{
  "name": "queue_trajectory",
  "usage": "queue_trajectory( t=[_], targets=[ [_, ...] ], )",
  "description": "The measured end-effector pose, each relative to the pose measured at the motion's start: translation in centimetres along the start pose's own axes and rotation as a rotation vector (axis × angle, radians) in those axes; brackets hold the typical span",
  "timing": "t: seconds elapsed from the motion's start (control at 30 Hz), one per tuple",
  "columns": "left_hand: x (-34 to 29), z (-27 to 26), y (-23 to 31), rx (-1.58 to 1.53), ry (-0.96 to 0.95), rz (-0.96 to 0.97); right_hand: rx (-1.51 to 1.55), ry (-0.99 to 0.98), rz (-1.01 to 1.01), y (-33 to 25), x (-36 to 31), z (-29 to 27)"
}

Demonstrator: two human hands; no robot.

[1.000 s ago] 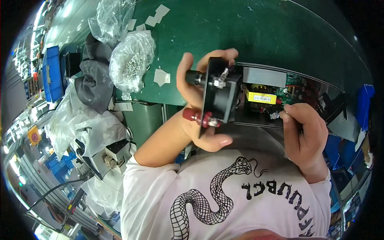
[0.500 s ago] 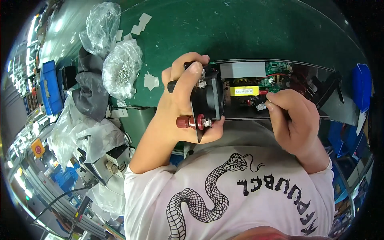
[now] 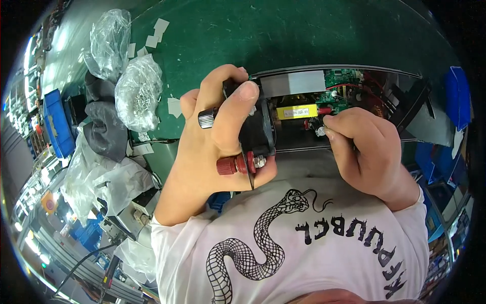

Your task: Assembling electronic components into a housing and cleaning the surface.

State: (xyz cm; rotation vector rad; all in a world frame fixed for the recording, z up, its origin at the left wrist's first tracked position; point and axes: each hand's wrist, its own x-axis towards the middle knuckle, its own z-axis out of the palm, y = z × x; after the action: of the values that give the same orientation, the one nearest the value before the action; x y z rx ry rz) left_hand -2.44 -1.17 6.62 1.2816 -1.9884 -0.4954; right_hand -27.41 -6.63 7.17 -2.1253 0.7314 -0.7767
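Observation:
My left hand (image 3: 195, 147) is closed round a black end panel that carries a fan (image 3: 260, 126), a black knob (image 3: 207, 118) and a red terminal post (image 3: 230, 165). This panel sits at the left end of an open, long metal case (image 3: 349, 67). Inside the case are a green circuit board (image 3: 344, 78), a yellow-wrapped transformer (image 3: 296, 112) and a red wire. My right hand (image 3: 367, 147) has thumb and forefinger pinched over the near side of the case, by a small clear-white piece (image 3: 320, 131). The fingers hide whatever is between them.
Left on the green table (image 3: 212, 35) lie clear plastic bags (image 3: 139, 93), one with small metal parts, and white paper pieces (image 3: 161, 26). Beyond are a dark grey cloth (image 3: 106, 131) and a blue bin (image 3: 58, 124). Another blue bin (image 3: 458, 99) stands at the right.
Both hands and the case have shifted slightly left in the picture. The end panel has turned a little, with the black knob showing more. My right hand keeps its pinch.

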Motion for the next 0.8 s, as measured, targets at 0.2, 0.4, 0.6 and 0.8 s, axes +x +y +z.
queue_trajectory(
  t=[0.2, 0.4, 0.6, 0.8],
  targets=[
    [-0.3, 0.5, -0.6, 0.006, -0.044, -0.012, -0.007, -0.016, 0.009, 0.3, -0.2, 0.0],
    [-2.0, 4.0, -2.4, -0.466, 0.268, 0.112, 0.143, 0.129, -0.107, 0.6, -2.1, -0.5],
    [-1.9, 4.7, -1.4, -0.493, 0.293, 0.001, 0.307, 0.184, -0.092, 0.9, -3.7, -0.6],
    [-2.4, 4.0, -1.0, -0.469, 0.231, -0.076, 0.37, 0.161, -0.11, 1.0, -2.8, -0.4]
  ],
)
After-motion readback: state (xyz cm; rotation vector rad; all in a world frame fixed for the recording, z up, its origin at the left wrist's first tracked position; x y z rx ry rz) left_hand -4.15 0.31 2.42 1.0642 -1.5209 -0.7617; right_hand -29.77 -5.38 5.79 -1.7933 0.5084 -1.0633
